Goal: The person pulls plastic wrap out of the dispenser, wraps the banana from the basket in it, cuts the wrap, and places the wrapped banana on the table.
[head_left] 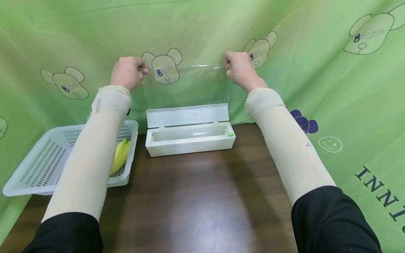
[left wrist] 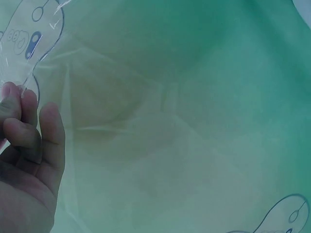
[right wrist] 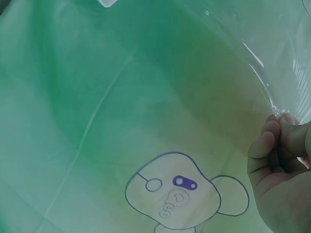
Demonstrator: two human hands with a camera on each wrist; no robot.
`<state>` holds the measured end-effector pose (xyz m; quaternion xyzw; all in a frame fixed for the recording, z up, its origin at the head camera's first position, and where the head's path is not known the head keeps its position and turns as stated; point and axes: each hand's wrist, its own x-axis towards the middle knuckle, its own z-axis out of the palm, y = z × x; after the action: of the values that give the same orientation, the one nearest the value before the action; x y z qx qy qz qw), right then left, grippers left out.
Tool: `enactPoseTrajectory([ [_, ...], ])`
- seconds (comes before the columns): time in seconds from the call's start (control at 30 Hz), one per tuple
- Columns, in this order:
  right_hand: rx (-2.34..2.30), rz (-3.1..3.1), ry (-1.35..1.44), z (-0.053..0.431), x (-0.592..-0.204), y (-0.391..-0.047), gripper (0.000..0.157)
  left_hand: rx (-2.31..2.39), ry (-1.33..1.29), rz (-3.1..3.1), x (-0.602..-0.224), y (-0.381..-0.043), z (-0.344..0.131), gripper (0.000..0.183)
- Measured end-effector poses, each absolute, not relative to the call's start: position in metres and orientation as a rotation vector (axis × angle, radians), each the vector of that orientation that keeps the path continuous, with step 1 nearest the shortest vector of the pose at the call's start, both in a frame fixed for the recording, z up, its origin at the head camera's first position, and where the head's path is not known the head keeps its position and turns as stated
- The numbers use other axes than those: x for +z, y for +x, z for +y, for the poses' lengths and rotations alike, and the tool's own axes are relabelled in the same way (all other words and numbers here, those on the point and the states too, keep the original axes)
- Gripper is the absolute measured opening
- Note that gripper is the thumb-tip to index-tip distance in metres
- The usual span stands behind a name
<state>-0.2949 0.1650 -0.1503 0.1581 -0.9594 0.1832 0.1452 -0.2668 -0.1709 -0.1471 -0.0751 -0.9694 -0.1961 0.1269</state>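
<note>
Film (head_left: 190, 86), likely light and clingy, handles best by corners: left hand (head_left: 128, 72) pinches its left corner, right hand (head_left: 241, 69) its right

Clear plastic film (head_left: 196, 84) hangs spread out above an open white box (head_left: 191, 147).

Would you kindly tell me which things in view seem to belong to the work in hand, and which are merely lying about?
Seemingly in use:
clear film, pinched by the left hand and right hand
white box, lid open, below the film

Seemingly just lying about:
pale basket
yellow fruit inside it
</note>
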Motion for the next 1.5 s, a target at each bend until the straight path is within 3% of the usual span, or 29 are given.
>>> enactPoseTrajectory([
  [0.47,0.454,-2.651,0.461,0.165,-0.119,-0.295,0.016,-0.527,-0.222,-2.772,-0.116,-0.267,-0.172,0.022],
  [1.5,0.387,-2.661,0.394,0.159,-0.084,-0.293,0.030,-0.481,-0.132,-2.743,-0.087,-0.270,-0.169,0.024],
])
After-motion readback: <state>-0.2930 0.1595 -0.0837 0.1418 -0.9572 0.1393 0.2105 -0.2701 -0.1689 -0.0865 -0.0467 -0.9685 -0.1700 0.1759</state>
